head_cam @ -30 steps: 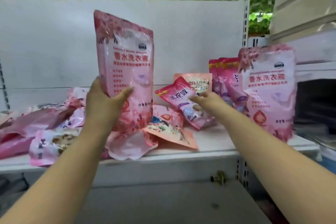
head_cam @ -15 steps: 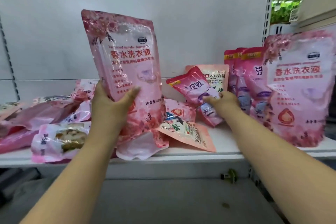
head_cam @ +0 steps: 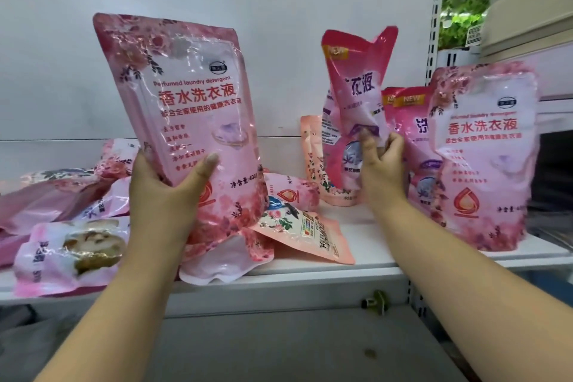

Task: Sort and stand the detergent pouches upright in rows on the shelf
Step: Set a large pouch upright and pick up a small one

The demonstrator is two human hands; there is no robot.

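The left hand (head_cam: 167, 192) is gripping a pale pouch (head_cam: 189, 121) upright, tilted, above the shelf (head_cam: 310, 276). The right hand (head_cam: 379, 167) is clasping a darker pouch (head_cam: 356, 87), raised, just left of standing pouches (head_cam: 483, 149). More pouches (head_cam: 71, 251) are lying flat beside the left hand.

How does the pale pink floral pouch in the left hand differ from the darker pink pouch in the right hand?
The pale pink floral pouch is wider; the darker pink pouch is narrower, with a bent top. The left hand grips the pale one near its bottom; the right hand grips the darker one mid-body. Both are held above the shelf.
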